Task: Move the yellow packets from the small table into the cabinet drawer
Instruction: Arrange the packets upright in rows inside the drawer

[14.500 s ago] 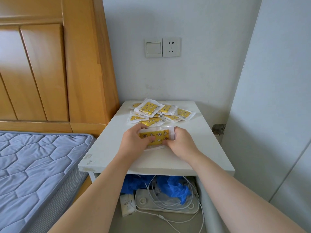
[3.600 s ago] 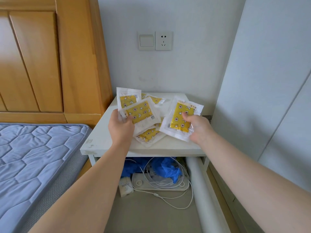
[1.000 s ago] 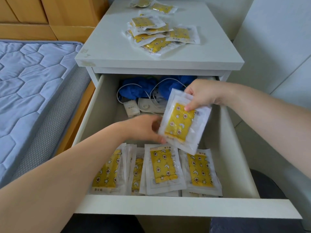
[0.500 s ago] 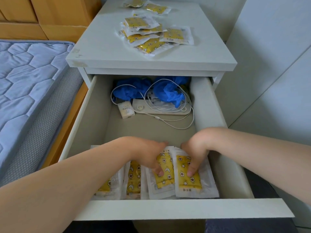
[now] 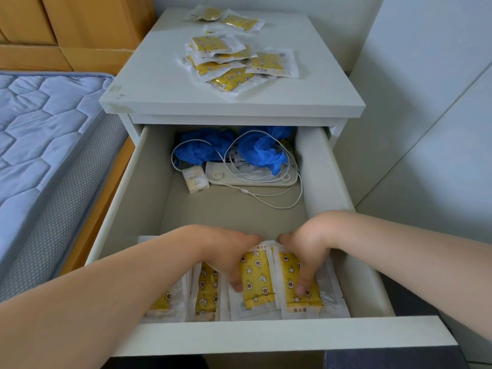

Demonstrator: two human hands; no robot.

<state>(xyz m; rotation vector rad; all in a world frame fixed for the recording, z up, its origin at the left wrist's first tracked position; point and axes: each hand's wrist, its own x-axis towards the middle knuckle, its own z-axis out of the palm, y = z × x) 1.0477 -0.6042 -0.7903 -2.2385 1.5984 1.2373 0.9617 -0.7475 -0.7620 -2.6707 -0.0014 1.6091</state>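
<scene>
The white drawer [image 5: 266,339] of the small table is pulled out. Several yellow packets [image 5: 257,278] with star and moon prints lie in a row along its front. My left hand [image 5: 226,251] rests fingers-down on the middle packets and holds none of them. My right hand [image 5: 306,251] grips the rightmost yellow packet [image 5: 298,302], thumb at its top edge and fingers pressed on its face as it lies flat in the drawer. Several more yellow packets [image 5: 231,62] lie in a loose pile on the small table's top [image 5: 159,86].
At the back of the drawer are blue gloves [image 5: 261,153], a flat white device [image 5: 250,179] with tangled white cables, and a small white box [image 5: 195,179]. A blue quilted mattress [image 5: 40,123] borders the left. A white wardrobe panel [image 5: 426,102] stands on the right.
Since a second ago my right hand has brought its packet down from above the drawer and laid it at the right end of the row. My left hand has settled on the middle packets.
</scene>
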